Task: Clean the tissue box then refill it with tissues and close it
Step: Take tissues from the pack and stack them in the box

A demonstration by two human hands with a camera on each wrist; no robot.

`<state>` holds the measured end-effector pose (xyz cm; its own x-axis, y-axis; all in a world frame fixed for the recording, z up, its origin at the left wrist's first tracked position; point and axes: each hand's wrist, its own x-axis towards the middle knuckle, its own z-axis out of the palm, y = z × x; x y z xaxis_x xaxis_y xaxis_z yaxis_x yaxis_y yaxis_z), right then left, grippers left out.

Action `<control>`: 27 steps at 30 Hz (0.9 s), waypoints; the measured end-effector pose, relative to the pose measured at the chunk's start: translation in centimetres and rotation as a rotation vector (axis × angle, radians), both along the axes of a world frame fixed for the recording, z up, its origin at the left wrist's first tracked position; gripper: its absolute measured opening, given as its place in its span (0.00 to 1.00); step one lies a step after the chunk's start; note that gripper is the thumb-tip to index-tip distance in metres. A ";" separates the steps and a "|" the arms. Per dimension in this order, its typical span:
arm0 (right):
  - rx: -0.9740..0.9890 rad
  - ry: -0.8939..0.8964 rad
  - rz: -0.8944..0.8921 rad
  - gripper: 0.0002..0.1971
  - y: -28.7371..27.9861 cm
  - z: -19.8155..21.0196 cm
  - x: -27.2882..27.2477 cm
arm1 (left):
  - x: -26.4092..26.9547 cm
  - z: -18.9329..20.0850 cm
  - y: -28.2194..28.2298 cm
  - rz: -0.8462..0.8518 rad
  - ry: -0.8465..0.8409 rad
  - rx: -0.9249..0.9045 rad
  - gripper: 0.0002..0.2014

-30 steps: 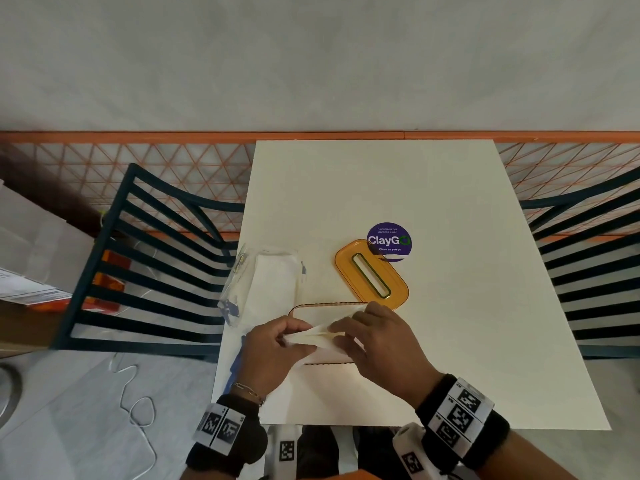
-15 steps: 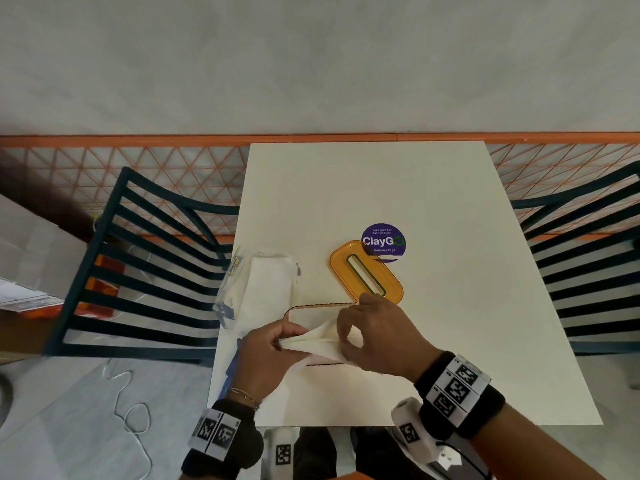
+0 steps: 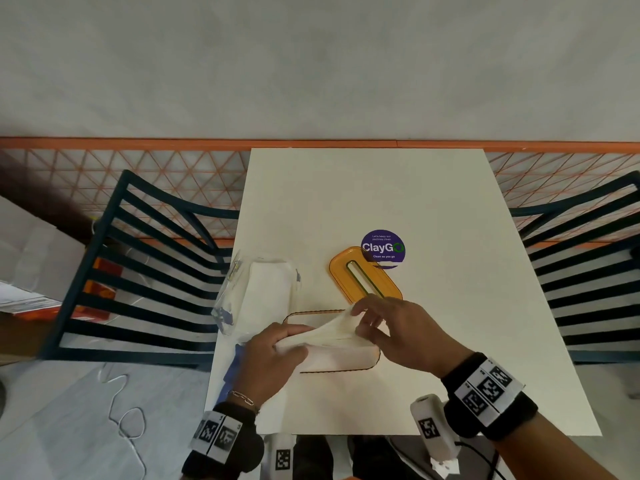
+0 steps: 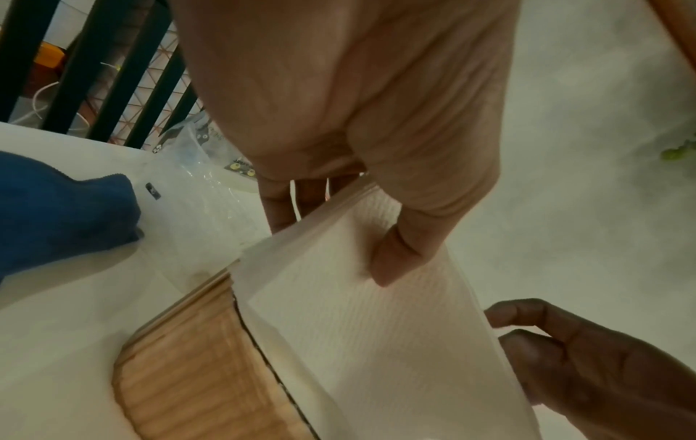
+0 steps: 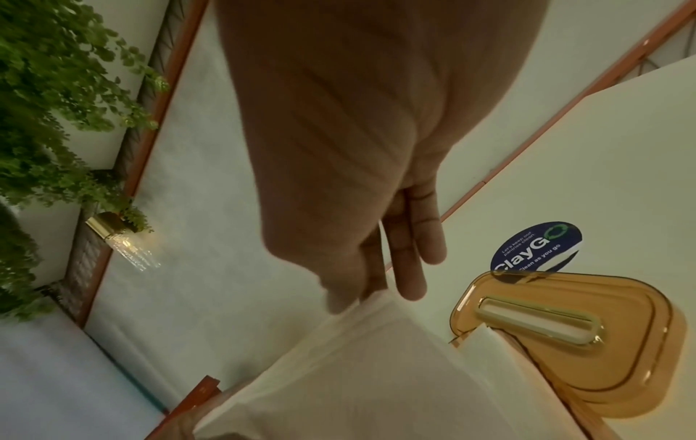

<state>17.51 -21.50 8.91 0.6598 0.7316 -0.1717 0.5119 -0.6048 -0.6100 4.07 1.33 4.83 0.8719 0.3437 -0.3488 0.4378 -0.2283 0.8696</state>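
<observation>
**Both hands hold a tissue sheet over the open tissue box**

The tissue box, a pale, ribbed oval container with its top off, sits on the white table near the person, a little left of centre. A stack of white tissues lies in it.

The left hand is at the box's left end. In the left wrist view its thumb presses down on the top sheet while the other fingers are curled under the sheet's edge, so the hand pinches the tissue. The right hand is over the far right part of the box. Its thumb and forefinger pinch the raised far corner of the same sheet, which stretches between the two hands; the remaining fingers lie pressed together and reach forward.

The amber lid, with its long slot facing up, lies flat on the table just beyond the box, and its far end overlaps a round purple ClayGo sticker. A clear plastic tissue pack lies at the table's left edge, left of the lid and beyond the left hand. A blue cloth rests on the table at the near left edge, beside the left wrist. Dark slatted chairs stand on both sides of the table.
</observation>
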 end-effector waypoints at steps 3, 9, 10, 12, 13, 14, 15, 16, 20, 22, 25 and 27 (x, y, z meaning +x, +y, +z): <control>-0.064 -0.003 0.044 0.42 0.4 0.7 -0.6 | 0.5 -0.2 -0.2 0.055 0.011 -0.044 0.15; -0.160 -0.286 0.100 0.35 2.8 -1.2 -1.0 | 1.1 -0.2 -0.3 0.033 -0.053 -0.029 0.14; -0.152 -0.312 0.094 0.29 2.9 -1.5 -0.8 | 1.1 -0.3 -0.3 0.024 -0.064 -0.022 0.14; -0.142 -0.304 0.069 0.20 2.8 -1.7 -0.4 | 1.2 -0.3 -0.2 0.007 -0.083 -0.002 0.14; -0.139 -0.299 0.063 0.18 2.7 -1.7 -0.2 | 1.2 -0.2 -0.1 0.002 -0.090 0.001 0.14; -0.132 -0.306 0.057 0.18 2.6 -1.6 0.0 | 1.2 -0.1 -0.1 0.002 -0.095 -0.004 0.14; -0.121 -0.314 0.045 0.19 2.5 -1.4 0.1 | 1.3 0.2 0.0 -0.002 -0.097 -0.022 0.15; -0.104 -0.324 0.031 0.20 2.4 -1.3 0.1 | 1.4 0.5 0.0 -0.013 -0.093 -0.040 0.15; -0.035 -0.294 0.082 0.22 2.4 -0.3 -0.2 | 1.6 1.6 0.0 -0.103 -0.062 -0.083 0.14; 0.010 -0.205 0.146 0.18 2.8 0.1 -0.3 | 1.9 2.0 -0.1 -0.120 -0.051 -0.101 0.11; 0.062 0.068 0.097 0.14 3.0 0.6 -0.2 | 2.0 1.9 0.2 -0.067 -0.023 -0.172 0.12; 0.117 0.241 -0.032 0.14 2.6 0.9 0.2 | 1.9 1.7 0.4 0.002 0.035 -0.265 0.12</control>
